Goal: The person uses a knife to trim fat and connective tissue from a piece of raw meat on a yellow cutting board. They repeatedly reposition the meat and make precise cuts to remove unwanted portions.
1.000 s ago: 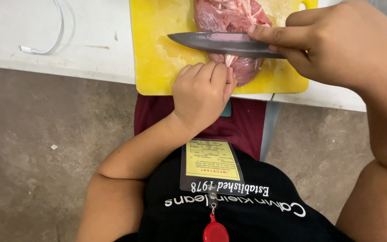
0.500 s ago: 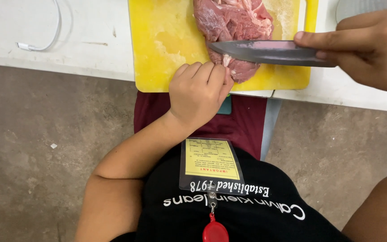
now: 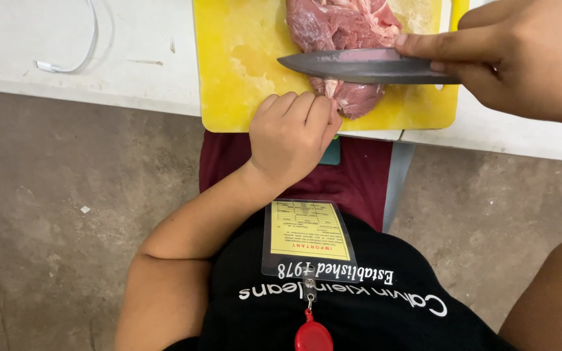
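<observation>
Raw meat [image 3: 343,29] on yellow board [image 3: 235,65], at 12 o'clock from body. Left hand [image 3: 291,136] curled, fingertips pinching meat's near end. Right hand [image 3: 521,58] grips knife [image 3: 359,67]; blade's long axis runs 3-to-9 across meat, just beyond left fingers.

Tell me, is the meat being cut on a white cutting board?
No, the raw meat lies on a yellow cutting board, with the knife in the right hand laid across it.

Even, soft daylight; sharp focus; faint shadows; slight sheen on knife blade [image 3: 359,66].
</observation>
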